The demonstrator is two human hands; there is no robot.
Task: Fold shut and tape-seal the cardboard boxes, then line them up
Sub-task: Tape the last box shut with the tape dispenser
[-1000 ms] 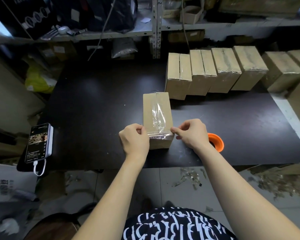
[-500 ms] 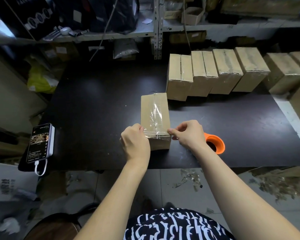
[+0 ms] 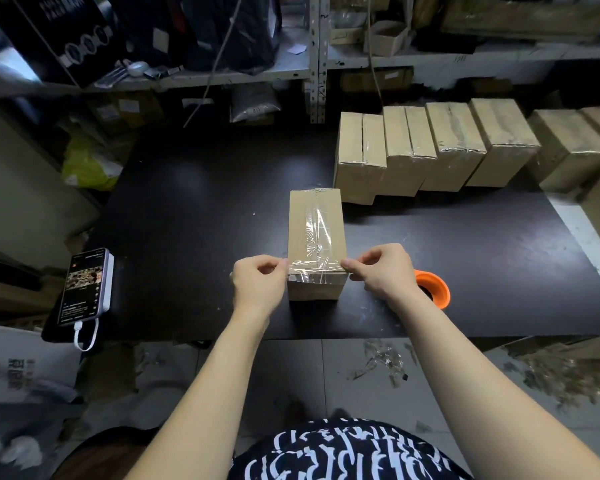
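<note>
Here, left hand [image 3: 258,285]: lower centre of the frame, at the near-left corner of the box; fingers curled, thumb and forefinger pinching one end of the tape.
Right hand [image 3: 383,273]: mirrored at the near-right corner, fingers curled, pinching the other tape end; knuckles up, wrist toward the lower right.
Forearms: both bare, rising from the bottom edge and converging on the box.
Tape [image 3: 316,270]: a clear strip stretched across the near end of the box top, folding over its front edge; a second clear strip runs lengthwise along the top.
Box [image 3: 314,230]: centre of the frame on the table, flaps shut, long side running away from the viewer; contents hidden.
Roll [image 3: 433,292]: orange core, on the table just right of the right wrist, partly covered by it.
Table [image 3: 187,220]: dark, fills the middle of the frame.
Row [image 3: 430,147]: closed boxes side by side, touching, upper right; glossy tape on several; contents hidden.
Phone [image 3: 85,287]: left table edge, screen lit, white cable [image 3: 84,337] plugged in.
Shelf [image 3: 222,74]: top of the frame, cluttered; a small open carton [image 3: 385,36] sits there, contents unclear.
</note>
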